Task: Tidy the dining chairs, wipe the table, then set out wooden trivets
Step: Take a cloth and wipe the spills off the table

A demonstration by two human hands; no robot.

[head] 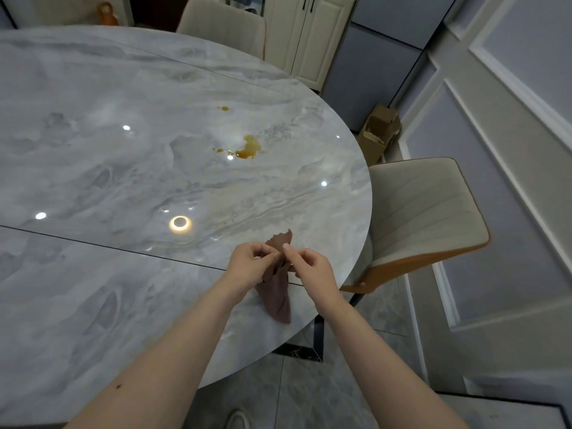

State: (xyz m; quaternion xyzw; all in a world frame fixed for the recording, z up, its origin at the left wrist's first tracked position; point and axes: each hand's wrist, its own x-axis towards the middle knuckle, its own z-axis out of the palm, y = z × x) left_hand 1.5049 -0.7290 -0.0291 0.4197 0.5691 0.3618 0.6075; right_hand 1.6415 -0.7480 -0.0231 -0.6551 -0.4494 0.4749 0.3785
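2 hands on brown cloth (pixel 277 297) at worktop (pixel 93 168) near edge: left hand (pixel 247 264) and right hand (pixel 312 267) both pinching its top, rest draped. Amber spill (pixel 249 148) beyond cloth, untouched. Suggest: fold flat, blot inward, avoid smearing.

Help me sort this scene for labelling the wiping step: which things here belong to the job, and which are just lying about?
Part of the job:
- brown cloth, held by left hand and right hand
- brown spill
- marble table
- near chair
- far chair

Just lying about:
- cardboard box
- orange bag
- cabinet
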